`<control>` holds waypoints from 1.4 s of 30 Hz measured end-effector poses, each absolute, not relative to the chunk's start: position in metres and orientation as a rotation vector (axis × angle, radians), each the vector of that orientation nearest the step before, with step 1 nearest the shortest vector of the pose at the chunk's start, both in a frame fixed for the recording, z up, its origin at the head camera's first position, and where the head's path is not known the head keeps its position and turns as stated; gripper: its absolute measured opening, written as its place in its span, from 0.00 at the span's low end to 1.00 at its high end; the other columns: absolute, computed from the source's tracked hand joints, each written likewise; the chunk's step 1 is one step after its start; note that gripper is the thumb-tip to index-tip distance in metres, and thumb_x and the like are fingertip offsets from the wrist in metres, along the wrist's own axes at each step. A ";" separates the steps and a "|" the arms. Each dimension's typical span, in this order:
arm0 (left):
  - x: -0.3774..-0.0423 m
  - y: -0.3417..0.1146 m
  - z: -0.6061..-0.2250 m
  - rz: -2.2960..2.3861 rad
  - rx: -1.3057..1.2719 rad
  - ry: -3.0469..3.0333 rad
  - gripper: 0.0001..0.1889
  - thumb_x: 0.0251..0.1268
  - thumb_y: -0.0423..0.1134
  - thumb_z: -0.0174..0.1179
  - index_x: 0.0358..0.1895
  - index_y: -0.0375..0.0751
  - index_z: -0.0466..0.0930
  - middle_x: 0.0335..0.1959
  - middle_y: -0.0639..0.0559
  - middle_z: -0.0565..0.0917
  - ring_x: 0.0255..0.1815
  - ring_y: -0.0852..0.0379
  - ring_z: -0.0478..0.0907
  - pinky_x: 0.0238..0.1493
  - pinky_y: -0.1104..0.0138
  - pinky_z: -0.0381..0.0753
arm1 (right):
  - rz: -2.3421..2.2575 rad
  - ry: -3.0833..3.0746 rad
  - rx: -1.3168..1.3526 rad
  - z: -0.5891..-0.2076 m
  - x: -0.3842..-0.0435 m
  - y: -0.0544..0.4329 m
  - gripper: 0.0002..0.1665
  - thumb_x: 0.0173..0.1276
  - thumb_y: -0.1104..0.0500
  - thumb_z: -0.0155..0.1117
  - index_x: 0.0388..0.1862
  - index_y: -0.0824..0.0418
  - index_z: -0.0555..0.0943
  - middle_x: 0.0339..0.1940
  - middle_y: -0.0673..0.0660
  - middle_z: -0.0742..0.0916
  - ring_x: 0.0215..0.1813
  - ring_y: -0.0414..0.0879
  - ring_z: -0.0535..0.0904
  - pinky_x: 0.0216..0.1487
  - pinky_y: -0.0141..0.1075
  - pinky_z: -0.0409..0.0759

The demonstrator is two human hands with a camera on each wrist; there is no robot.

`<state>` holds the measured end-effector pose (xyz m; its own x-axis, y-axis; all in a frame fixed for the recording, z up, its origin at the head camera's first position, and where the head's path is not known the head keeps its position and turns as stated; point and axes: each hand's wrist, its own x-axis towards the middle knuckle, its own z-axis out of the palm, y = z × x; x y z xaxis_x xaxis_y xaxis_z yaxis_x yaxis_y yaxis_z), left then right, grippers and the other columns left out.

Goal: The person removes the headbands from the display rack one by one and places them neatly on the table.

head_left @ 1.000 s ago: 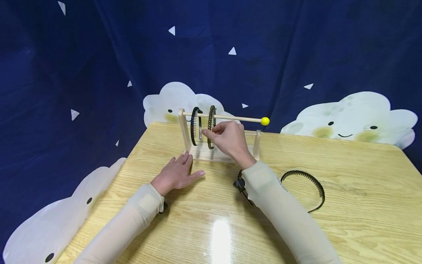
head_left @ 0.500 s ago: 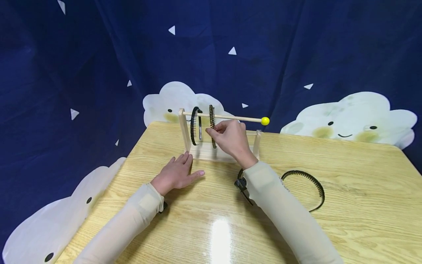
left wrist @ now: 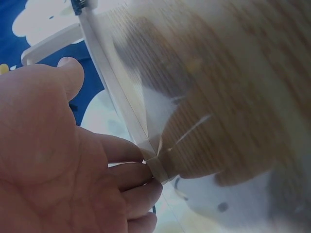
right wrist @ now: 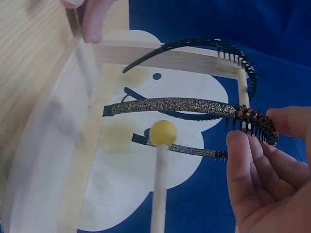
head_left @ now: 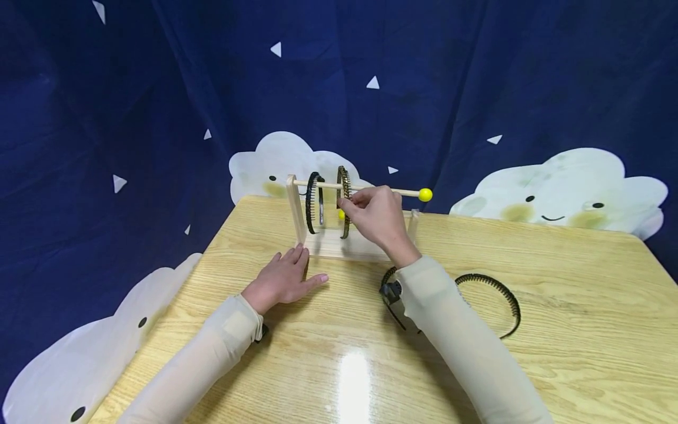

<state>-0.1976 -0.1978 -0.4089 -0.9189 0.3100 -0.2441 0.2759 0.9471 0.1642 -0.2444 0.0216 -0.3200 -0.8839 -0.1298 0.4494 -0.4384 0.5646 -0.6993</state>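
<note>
On a wood-grain table [head_left: 582, 365], a wooden rack [head_left: 336, 249] has its base touched by the outstretched fingers of a person's left hand [head_left: 283, 277], while the right hand [head_left: 378, 218] pinches, thumb against fingers, a gold-flecked headband [right wrist: 170, 105] around the upper rod [head_left: 408, 192], between a black headband [head_left: 311, 203] and a yellow ball [head_left: 425, 195].

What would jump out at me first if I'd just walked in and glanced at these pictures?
Probably the bright yellow ball, on the right end of the wooden rod in the head view. Next, the glittering gold-and-black headband pinched in the person's right grip, left of that ball. Behind the table hangs a deep-blue backdrop with a smiling white cloud at right.
</note>
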 end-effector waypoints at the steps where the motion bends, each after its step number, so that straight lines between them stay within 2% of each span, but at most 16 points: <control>1: -0.198 -0.198 -0.409 0.180 0.432 2.832 0.51 0.72 0.73 0.37 0.79 0.30 0.50 0.80 0.34 0.48 0.80 0.39 0.47 0.76 0.45 0.46 | 1.243 -2.447 0.463 -0.318 -0.244 0.022 0.13 0.65 0.50 0.72 0.25 0.55 0.92 0.19 0.44 0.87 0.25 0.43 0.79 0.37 0.41 0.73; 6: -0.197 -0.198 -0.409 0.181 0.429 2.834 0.51 0.72 0.73 0.37 0.79 0.30 0.50 0.80 0.34 0.48 0.80 0.39 0.47 0.76 0.45 0.46 | 1.267 -2.418 0.449 -0.312 -0.244 0.028 0.15 0.66 0.49 0.71 0.25 0.56 0.91 0.19 0.45 0.87 0.23 0.43 0.78 0.30 0.39 0.74; 12: -0.197 -0.198 -0.408 0.186 0.437 2.833 0.50 0.73 0.73 0.37 0.79 0.30 0.51 0.80 0.34 0.48 0.80 0.38 0.47 0.76 0.44 0.46 | 1.277 -2.379 0.444 -0.306 -0.242 0.034 0.15 0.66 0.48 0.71 0.25 0.55 0.91 0.17 0.44 0.85 0.18 0.44 0.74 0.20 0.38 0.68; 14: -0.196 -0.198 -0.408 0.184 0.440 2.835 0.50 0.73 0.73 0.37 0.79 0.30 0.51 0.80 0.33 0.49 0.80 0.38 0.48 0.76 0.44 0.47 | 1.291 -2.361 0.445 -0.305 -0.243 0.036 0.14 0.66 0.49 0.70 0.25 0.55 0.90 0.16 0.44 0.85 0.18 0.44 0.74 0.20 0.39 0.68; 19: -0.197 -0.198 -0.410 0.185 0.449 2.835 0.50 0.73 0.73 0.37 0.79 0.30 0.51 0.80 0.33 0.50 0.80 0.38 0.48 0.76 0.44 0.48 | 1.325 -2.335 0.447 -0.302 -0.243 0.040 0.14 0.66 0.49 0.70 0.25 0.55 0.91 0.15 0.44 0.85 0.20 0.42 0.77 0.28 0.39 0.72; 23: -0.197 -0.198 -0.409 0.182 0.450 2.833 0.50 0.73 0.73 0.38 0.79 0.30 0.51 0.80 0.34 0.49 0.80 0.39 0.48 0.76 0.44 0.47 | 1.363 -2.338 0.428 -0.298 -0.242 0.043 0.15 0.67 0.49 0.70 0.27 0.56 0.91 0.16 0.44 0.86 0.21 0.41 0.80 0.27 0.41 0.74; 26: -0.197 -0.198 -0.408 0.179 0.451 2.833 0.50 0.73 0.73 0.38 0.79 0.30 0.51 0.80 0.33 0.49 0.80 0.38 0.48 0.76 0.44 0.47 | 1.379 -2.341 0.411 -0.295 -0.241 0.045 0.15 0.67 0.48 0.70 0.27 0.56 0.91 0.17 0.46 0.86 0.24 0.40 0.82 0.47 0.40 0.74; 28: -0.197 -0.198 -0.408 0.174 0.447 2.831 0.50 0.73 0.73 0.37 0.79 0.30 0.51 0.80 0.33 0.49 0.80 0.38 0.47 0.76 0.44 0.47 | 1.389 -2.342 0.408 -0.293 -0.241 0.047 0.15 0.67 0.48 0.70 0.27 0.55 0.91 0.17 0.46 0.87 0.25 0.40 0.82 0.60 0.42 0.67; 30: -0.197 -0.198 -0.408 0.175 0.446 2.832 0.50 0.73 0.72 0.38 0.79 0.30 0.51 0.80 0.33 0.49 0.80 0.38 0.48 0.76 0.44 0.47 | 1.387 -2.341 0.408 -0.292 -0.240 0.049 0.15 0.68 0.47 0.69 0.26 0.54 0.91 0.17 0.47 0.87 0.26 0.39 0.82 0.67 0.43 0.56; 33: -0.197 -0.198 -0.408 0.179 0.443 2.835 0.50 0.73 0.72 0.38 0.79 0.30 0.51 0.80 0.33 0.49 0.80 0.38 0.48 0.76 0.44 0.47 | 1.415 -2.329 0.408 -0.291 -0.239 0.050 0.15 0.68 0.47 0.69 0.26 0.54 0.91 0.18 0.47 0.87 0.24 0.42 0.84 0.69 0.41 0.56; 36: -0.196 -0.197 -0.408 0.183 0.443 2.836 0.50 0.73 0.72 0.38 0.79 0.30 0.51 0.80 0.33 0.49 0.80 0.38 0.48 0.76 0.45 0.48 | 1.461 -2.310 0.397 -0.290 -0.238 0.051 0.15 0.68 0.47 0.70 0.27 0.55 0.91 0.19 0.48 0.88 0.24 0.46 0.86 0.60 0.35 0.71; 38: -0.196 -0.196 -0.408 0.182 0.439 2.833 0.50 0.73 0.72 0.38 0.79 0.30 0.51 0.80 0.33 0.49 0.80 0.38 0.48 0.76 0.45 0.47 | 1.495 -2.299 0.383 -0.288 -0.237 0.053 0.15 0.67 0.47 0.70 0.28 0.56 0.91 0.20 0.49 0.88 0.24 0.49 0.87 0.44 0.33 0.81; 40: -0.196 -0.196 -0.408 0.182 0.436 2.832 0.50 0.73 0.72 0.38 0.79 0.30 0.51 0.80 0.34 0.49 0.80 0.38 0.48 0.76 0.45 0.47 | 1.524 -2.290 0.369 -0.286 -0.236 0.054 0.16 0.67 0.47 0.71 0.29 0.57 0.92 0.21 0.50 0.88 0.25 0.50 0.87 0.28 0.36 0.83; 42: -0.196 -0.196 -0.407 0.182 0.435 2.831 0.50 0.73 0.72 0.38 0.79 0.30 0.51 0.80 0.34 0.49 0.80 0.38 0.48 0.76 0.45 0.47 | 1.554 -2.278 0.354 -0.284 -0.236 0.056 0.17 0.67 0.46 0.71 0.31 0.58 0.92 0.22 0.51 0.88 0.25 0.51 0.87 0.25 0.36 0.83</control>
